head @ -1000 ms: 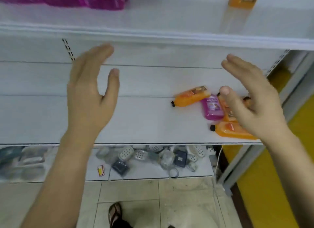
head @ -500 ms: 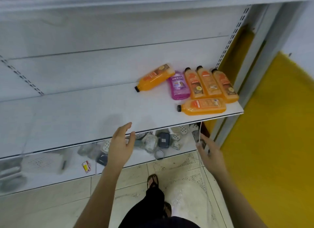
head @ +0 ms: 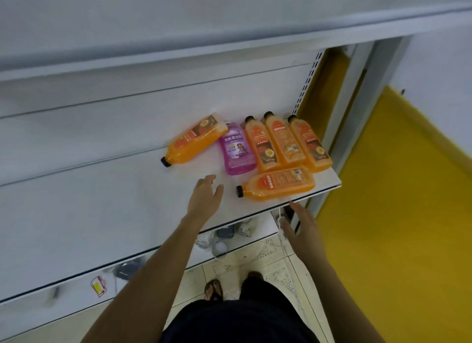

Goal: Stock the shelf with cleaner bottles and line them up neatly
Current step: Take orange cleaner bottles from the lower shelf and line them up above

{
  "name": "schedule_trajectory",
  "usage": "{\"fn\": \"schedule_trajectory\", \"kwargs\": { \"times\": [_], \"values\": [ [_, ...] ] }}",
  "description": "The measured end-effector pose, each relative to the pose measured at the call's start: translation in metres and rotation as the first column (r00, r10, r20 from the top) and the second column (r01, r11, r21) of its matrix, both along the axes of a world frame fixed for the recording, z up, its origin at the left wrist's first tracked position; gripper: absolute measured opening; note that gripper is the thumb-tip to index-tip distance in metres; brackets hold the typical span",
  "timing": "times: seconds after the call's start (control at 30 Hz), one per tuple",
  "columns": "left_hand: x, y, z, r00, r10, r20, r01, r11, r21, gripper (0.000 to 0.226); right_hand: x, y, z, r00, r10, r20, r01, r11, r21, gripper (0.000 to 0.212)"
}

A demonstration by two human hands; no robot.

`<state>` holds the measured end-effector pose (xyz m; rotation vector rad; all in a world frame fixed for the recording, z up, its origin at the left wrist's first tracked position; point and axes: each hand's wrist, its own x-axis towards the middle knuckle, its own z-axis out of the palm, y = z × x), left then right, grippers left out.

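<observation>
White metal shelf [head: 102, 202] across most of the view, with a slotted upright at its far right end. Yellow floor [head: 396, 215] to the right, pale tiled floor [head: 255, 263] near the feet. Lower shelf [head: 63, 299] beneath, strewn with small blurred goods.

Left hand [head: 205, 197] over the near part of the white metal shelf, fingers loosely spread and holding nothing, just left of the nearest bottle's cap. Right hand [head: 302, 230] lower, below the shelf's near right edge, fingers straight and empty, beside a thin white cord [head: 281, 220].

All six bottles lying flat at the right end of the shelf, labels up. Crosswise orange bottle [head: 278, 183] nearest the edge, black cap to the left. Behind it, three side by side with caps pointing far: left orange bottle [head: 260, 146], middle orange bottle [head: 283, 141], right orange bottle [head: 310, 146]. Purple bottle [head: 237, 152] just left of that row. Slanted orange bottle [head: 195, 141] farthest left, cap toward the near left, base against the purple one's far end.

Sandalled foot [head: 213, 289] on the tiles
</observation>
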<state>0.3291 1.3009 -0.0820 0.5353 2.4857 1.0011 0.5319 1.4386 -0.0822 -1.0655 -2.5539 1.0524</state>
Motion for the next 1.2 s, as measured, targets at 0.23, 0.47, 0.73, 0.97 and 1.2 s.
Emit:
{"fn": "schedule_trajectory", "kwargs": {
  "times": [0.23,0.47,0.73,0.97,1.2],
  "values": [
    [-0.032,0.076,-0.001,0.971,0.177,0.162,-0.185,0.982,0.033,0.051,-0.046,0.066,0.007,0.996,0.087,0.015,-0.088,0.973,0.212,0.060],
    [-0.051,0.099,-0.003,0.830,0.366,0.421,-0.430,0.900,0.066,0.057,-0.065,0.109,-0.008,0.962,0.186,0.200,-0.194,0.981,0.023,0.082],
    [-0.050,0.069,0.018,0.801,0.313,0.511,-0.427,0.896,0.122,0.044,-0.065,0.113,-0.011,0.968,0.208,0.140,-0.207,0.978,-0.025,0.077],
    [-0.030,-0.011,0.022,0.765,0.333,0.551,-0.436,0.898,0.062,0.043,-0.067,0.109,-0.007,0.974,0.169,0.149,-0.178,0.983,0.047,0.077],
    [0.002,-0.082,0.015,0.641,0.477,0.601,-0.640,0.764,0.076,0.033,-0.070,0.059,-0.004,0.924,0.128,0.361,-0.179,0.978,0.111,0.070]
  ]
}}
